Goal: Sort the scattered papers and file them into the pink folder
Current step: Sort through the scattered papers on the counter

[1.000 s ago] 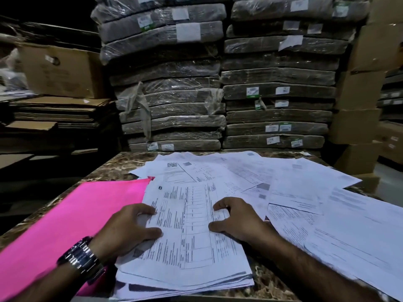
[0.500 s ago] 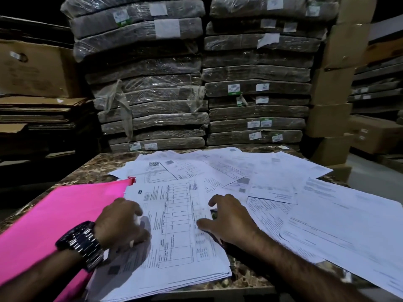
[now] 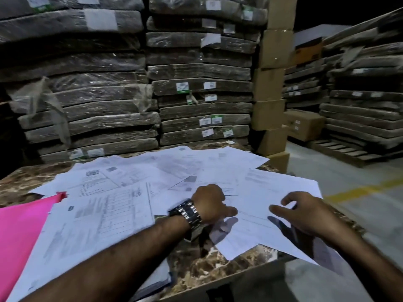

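No grip — R hand [image 3: 305, 213] splayed, hovering.

A person leans over a marbled desk [image 3: 196, 269] in a dim storeroom.
The pink folder [image 3: 19, 236] lies at the desk's left side, and a stack of printed forms [image 3: 98, 219] overlaps its right edge. Further right of the folder, the left grip [image 3: 209, 203], wristwatch [image 3: 185, 213] on, sits knuckles-up on a white sheet [image 3: 257, 227] with its fingers hidden. The right grip [image 3: 305, 214] is beyond it, fingers loosely spread over the same sheet. Scattered papers [image 3: 174, 168] fan out behind the folder's far end, before plastic-wrapped bundles [image 3: 87, 105].
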Motion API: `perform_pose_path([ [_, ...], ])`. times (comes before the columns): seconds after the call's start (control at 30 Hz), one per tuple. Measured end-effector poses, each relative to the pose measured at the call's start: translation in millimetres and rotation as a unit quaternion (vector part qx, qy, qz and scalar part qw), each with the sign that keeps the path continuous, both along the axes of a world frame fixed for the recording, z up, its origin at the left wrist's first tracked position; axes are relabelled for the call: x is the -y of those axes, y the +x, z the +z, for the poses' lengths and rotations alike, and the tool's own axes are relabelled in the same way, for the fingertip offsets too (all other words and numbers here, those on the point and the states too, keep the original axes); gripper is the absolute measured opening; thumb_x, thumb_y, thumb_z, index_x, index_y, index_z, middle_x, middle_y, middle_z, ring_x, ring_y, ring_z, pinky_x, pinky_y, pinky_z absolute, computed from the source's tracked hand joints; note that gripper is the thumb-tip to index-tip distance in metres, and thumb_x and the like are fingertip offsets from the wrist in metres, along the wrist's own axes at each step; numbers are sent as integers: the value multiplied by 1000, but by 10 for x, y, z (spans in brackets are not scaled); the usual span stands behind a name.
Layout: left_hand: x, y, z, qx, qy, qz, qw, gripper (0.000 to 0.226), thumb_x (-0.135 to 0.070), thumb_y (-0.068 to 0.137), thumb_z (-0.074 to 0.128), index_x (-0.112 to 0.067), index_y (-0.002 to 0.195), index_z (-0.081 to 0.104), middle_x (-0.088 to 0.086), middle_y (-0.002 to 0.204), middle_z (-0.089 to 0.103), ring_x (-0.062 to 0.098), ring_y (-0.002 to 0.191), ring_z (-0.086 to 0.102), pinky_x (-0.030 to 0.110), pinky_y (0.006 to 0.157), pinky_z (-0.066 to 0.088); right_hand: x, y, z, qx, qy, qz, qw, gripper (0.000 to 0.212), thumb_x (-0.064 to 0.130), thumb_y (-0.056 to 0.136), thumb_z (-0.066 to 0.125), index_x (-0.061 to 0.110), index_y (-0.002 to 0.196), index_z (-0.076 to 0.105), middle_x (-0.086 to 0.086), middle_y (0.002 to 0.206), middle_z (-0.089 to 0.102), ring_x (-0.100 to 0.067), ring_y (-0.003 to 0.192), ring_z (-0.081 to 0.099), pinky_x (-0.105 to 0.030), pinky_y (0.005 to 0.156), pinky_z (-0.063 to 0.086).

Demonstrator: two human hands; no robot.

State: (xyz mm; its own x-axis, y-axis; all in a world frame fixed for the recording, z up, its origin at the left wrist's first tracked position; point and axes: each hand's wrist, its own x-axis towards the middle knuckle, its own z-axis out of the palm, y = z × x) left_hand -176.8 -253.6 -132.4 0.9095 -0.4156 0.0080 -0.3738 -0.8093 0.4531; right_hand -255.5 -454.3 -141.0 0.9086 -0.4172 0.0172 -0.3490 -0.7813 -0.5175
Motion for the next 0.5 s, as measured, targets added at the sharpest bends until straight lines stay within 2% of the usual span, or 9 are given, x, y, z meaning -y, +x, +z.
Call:
perform_pose_path([
  [0.07,253,20,-53,2,47,-3,999,48,-55,77,68,-9,88,61,11,105,68,28,98,64,32,73,48,182,-72,-65,-23,-60,-54,996,51,57,79,64,16,108,60,-3,92,63,-25,96,59,-32,81,47],
  [0.1,356,27,-79,8,66,0,998,52,-61,75,66,-10,86,60,14,103,68,30,95,64,33,72,49,258,-88,-111,-34,-89,-78,992,55,63,74,62,17,104,58,-5,98,64,-28,101,58,-35,84,49],
  [0.17,485,28,-118,16,95,13,995,67,-70,69,64,-9,96,62,14,104,65,31,96,62,38,77,52,371,-73,-204,-54,-117,-115,985,57,70,63,58,22,92,50,-8,107,63,-33,106,55,-40,85,49],
  [0.23,571,34,-125,18,111,19,994,73,-72,64,65,-9,101,61,11,104,64,29,94,62,38,77,53,437,-44,-228,-71,-108,-127,983,58,71,59,59,23,88,43,-10,109,60,-35,108,52,-40,83,48],
  [0.4,610,109,-153,-2,122,26,992,75,-67,59,75,-8,103,61,11,108,63,25,85,64,30,67,55,381,-23,-128,-89,-80,-104,987,60,63,62,69,18,96,46,-11,110,59,-32,103,54,-34,76,45],
  [0.5,595,130,-180,-16,106,29,994,77,-67,58,76,-6,102,61,12,106,63,22,78,63,26,57,47,339,-40,-81,-62,-4,-88,994,64,53,64,76,16,110,51,-9,112,64,-27,101,59,-32,76,50],
])
